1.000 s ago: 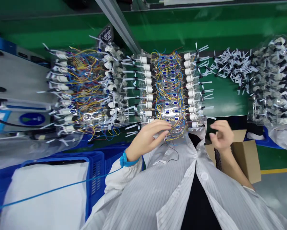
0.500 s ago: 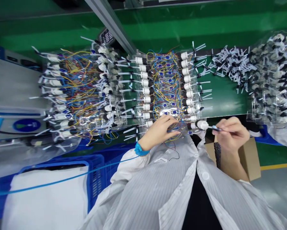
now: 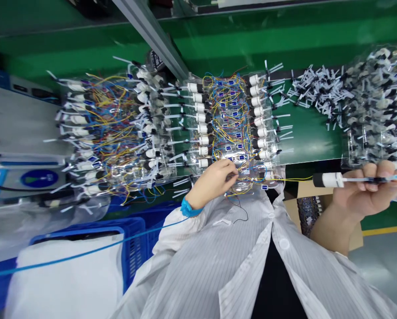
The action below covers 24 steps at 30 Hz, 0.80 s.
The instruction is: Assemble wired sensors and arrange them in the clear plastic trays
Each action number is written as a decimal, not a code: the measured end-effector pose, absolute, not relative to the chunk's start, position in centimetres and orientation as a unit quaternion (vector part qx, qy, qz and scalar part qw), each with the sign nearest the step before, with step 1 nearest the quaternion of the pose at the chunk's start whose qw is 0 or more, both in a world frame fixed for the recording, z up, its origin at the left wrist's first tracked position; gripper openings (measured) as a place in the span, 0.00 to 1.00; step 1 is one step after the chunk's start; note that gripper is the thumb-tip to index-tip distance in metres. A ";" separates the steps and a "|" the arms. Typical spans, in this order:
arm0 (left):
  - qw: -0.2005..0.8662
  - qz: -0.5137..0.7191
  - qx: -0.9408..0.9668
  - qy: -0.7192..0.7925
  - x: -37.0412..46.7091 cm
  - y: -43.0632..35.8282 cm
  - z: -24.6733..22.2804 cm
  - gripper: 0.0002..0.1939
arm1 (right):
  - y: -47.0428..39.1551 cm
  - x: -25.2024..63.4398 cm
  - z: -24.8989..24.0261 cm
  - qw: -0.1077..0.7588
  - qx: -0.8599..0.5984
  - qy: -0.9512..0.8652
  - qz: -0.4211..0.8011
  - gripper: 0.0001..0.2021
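Note:
My right hand (image 3: 367,190) is closed on a pale strip with a black sleeve; from its inner end hangs a white and black cylindrical part (image 3: 327,180), held out level to the right. Thin yellow wires (image 3: 294,179) run taut from that part back to the middle unit. My left hand (image 3: 214,180), a blue band (image 3: 190,208) at its wrist, has its fingers pinched together over the near end of the middle row of wired units (image 3: 231,124). What lies between those fingertips is too small to make out.
Another wired stack (image 3: 112,128) lies left, and a third (image 3: 380,106) at far right. A pile of pale strips (image 3: 321,91) sits on the green table (image 3: 311,137). A blue crate (image 3: 132,248), grey device (image 3: 22,128), metal post (image 3: 152,40) and cardboard box (image 3: 354,221) surround them.
My right hand has moved out to the right, pulling the white and black part away from the row and drawing out yellow wires. My left hand's fingers have come together.

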<state>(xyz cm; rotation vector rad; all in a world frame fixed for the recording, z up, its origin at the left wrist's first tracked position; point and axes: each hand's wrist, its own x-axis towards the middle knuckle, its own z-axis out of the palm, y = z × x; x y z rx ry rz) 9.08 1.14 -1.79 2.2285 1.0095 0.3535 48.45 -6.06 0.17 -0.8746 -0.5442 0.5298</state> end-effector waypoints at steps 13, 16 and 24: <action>0.305 0.212 0.872 0.318 13.9 1.0 -1.4 0.10 | -6.1 47.2 -0.3 0.838 -0.381 -0.298 0.252 0.29; 0.320 0.250 0.856 0.320 13.6 0.9 -1.7 0.07 | -6.2 47.2 -0.5 0.832 -0.414 -0.277 0.245 0.28; 0.387 0.280 0.792 0.380 12.5 0.6 -1.1 0.08 | -5.9 47.3 -1.2 0.822 -0.453 -0.251 0.237 0.26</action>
